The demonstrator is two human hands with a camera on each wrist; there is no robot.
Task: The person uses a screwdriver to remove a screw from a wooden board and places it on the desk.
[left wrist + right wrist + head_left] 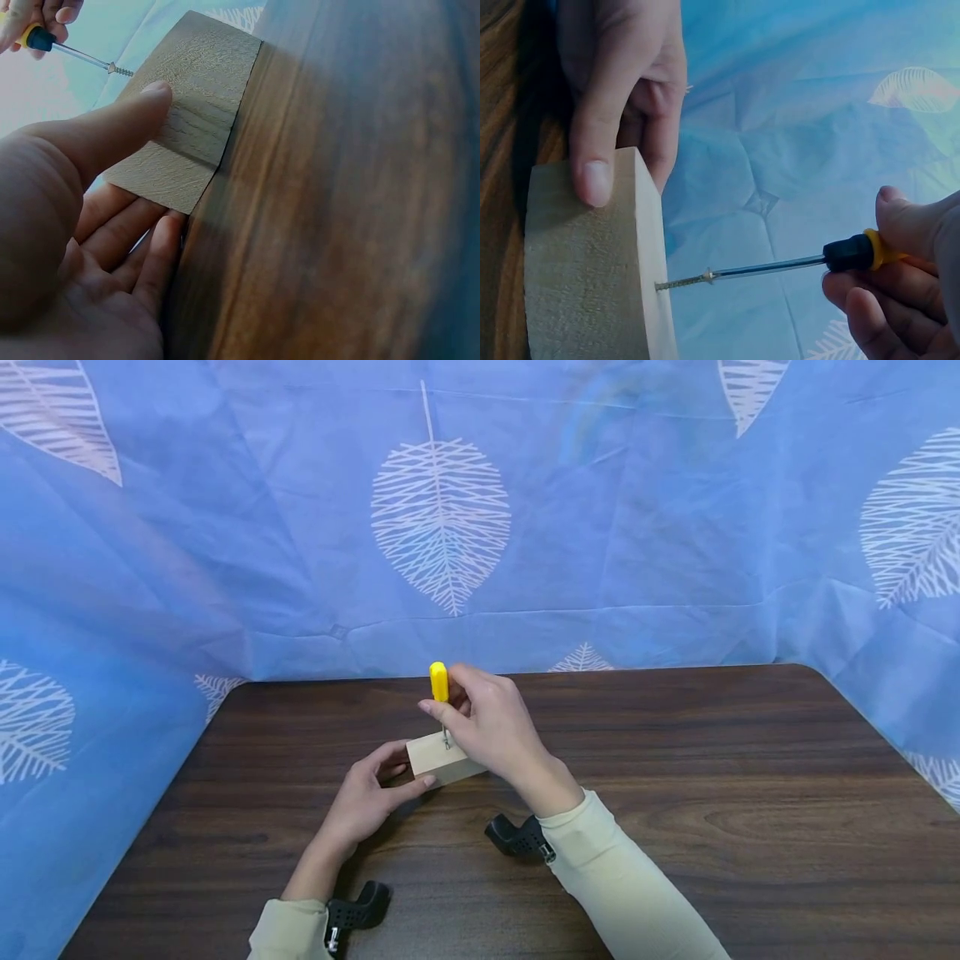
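Observation:
A pale wooden block point(448, 770) lies on the table. My left hand point(363, 797) grips its left end, thumb on the near side and fingers behind it, as the left wrist view also shows. My right hand point(491, 718) pinches the yellow handle of a screwdriver point(439, 683), held upright over the block. In the right wrist view, a threaded screw point(684, 283) stands with its point at the block's top face. The screwdriver's steel shaft point(772, 266) meets the screw's head, in line with it. Most of the screw's thread shows above the wood.
The dark wood-grain table point(712, 760) spreads out around both hands. Behind it and at its sides hangs a blue cloth point(300, 527) with white leaf prints. Black wrist mounts point(360, 906) are worn at both sleeve cuffs, low over the table.

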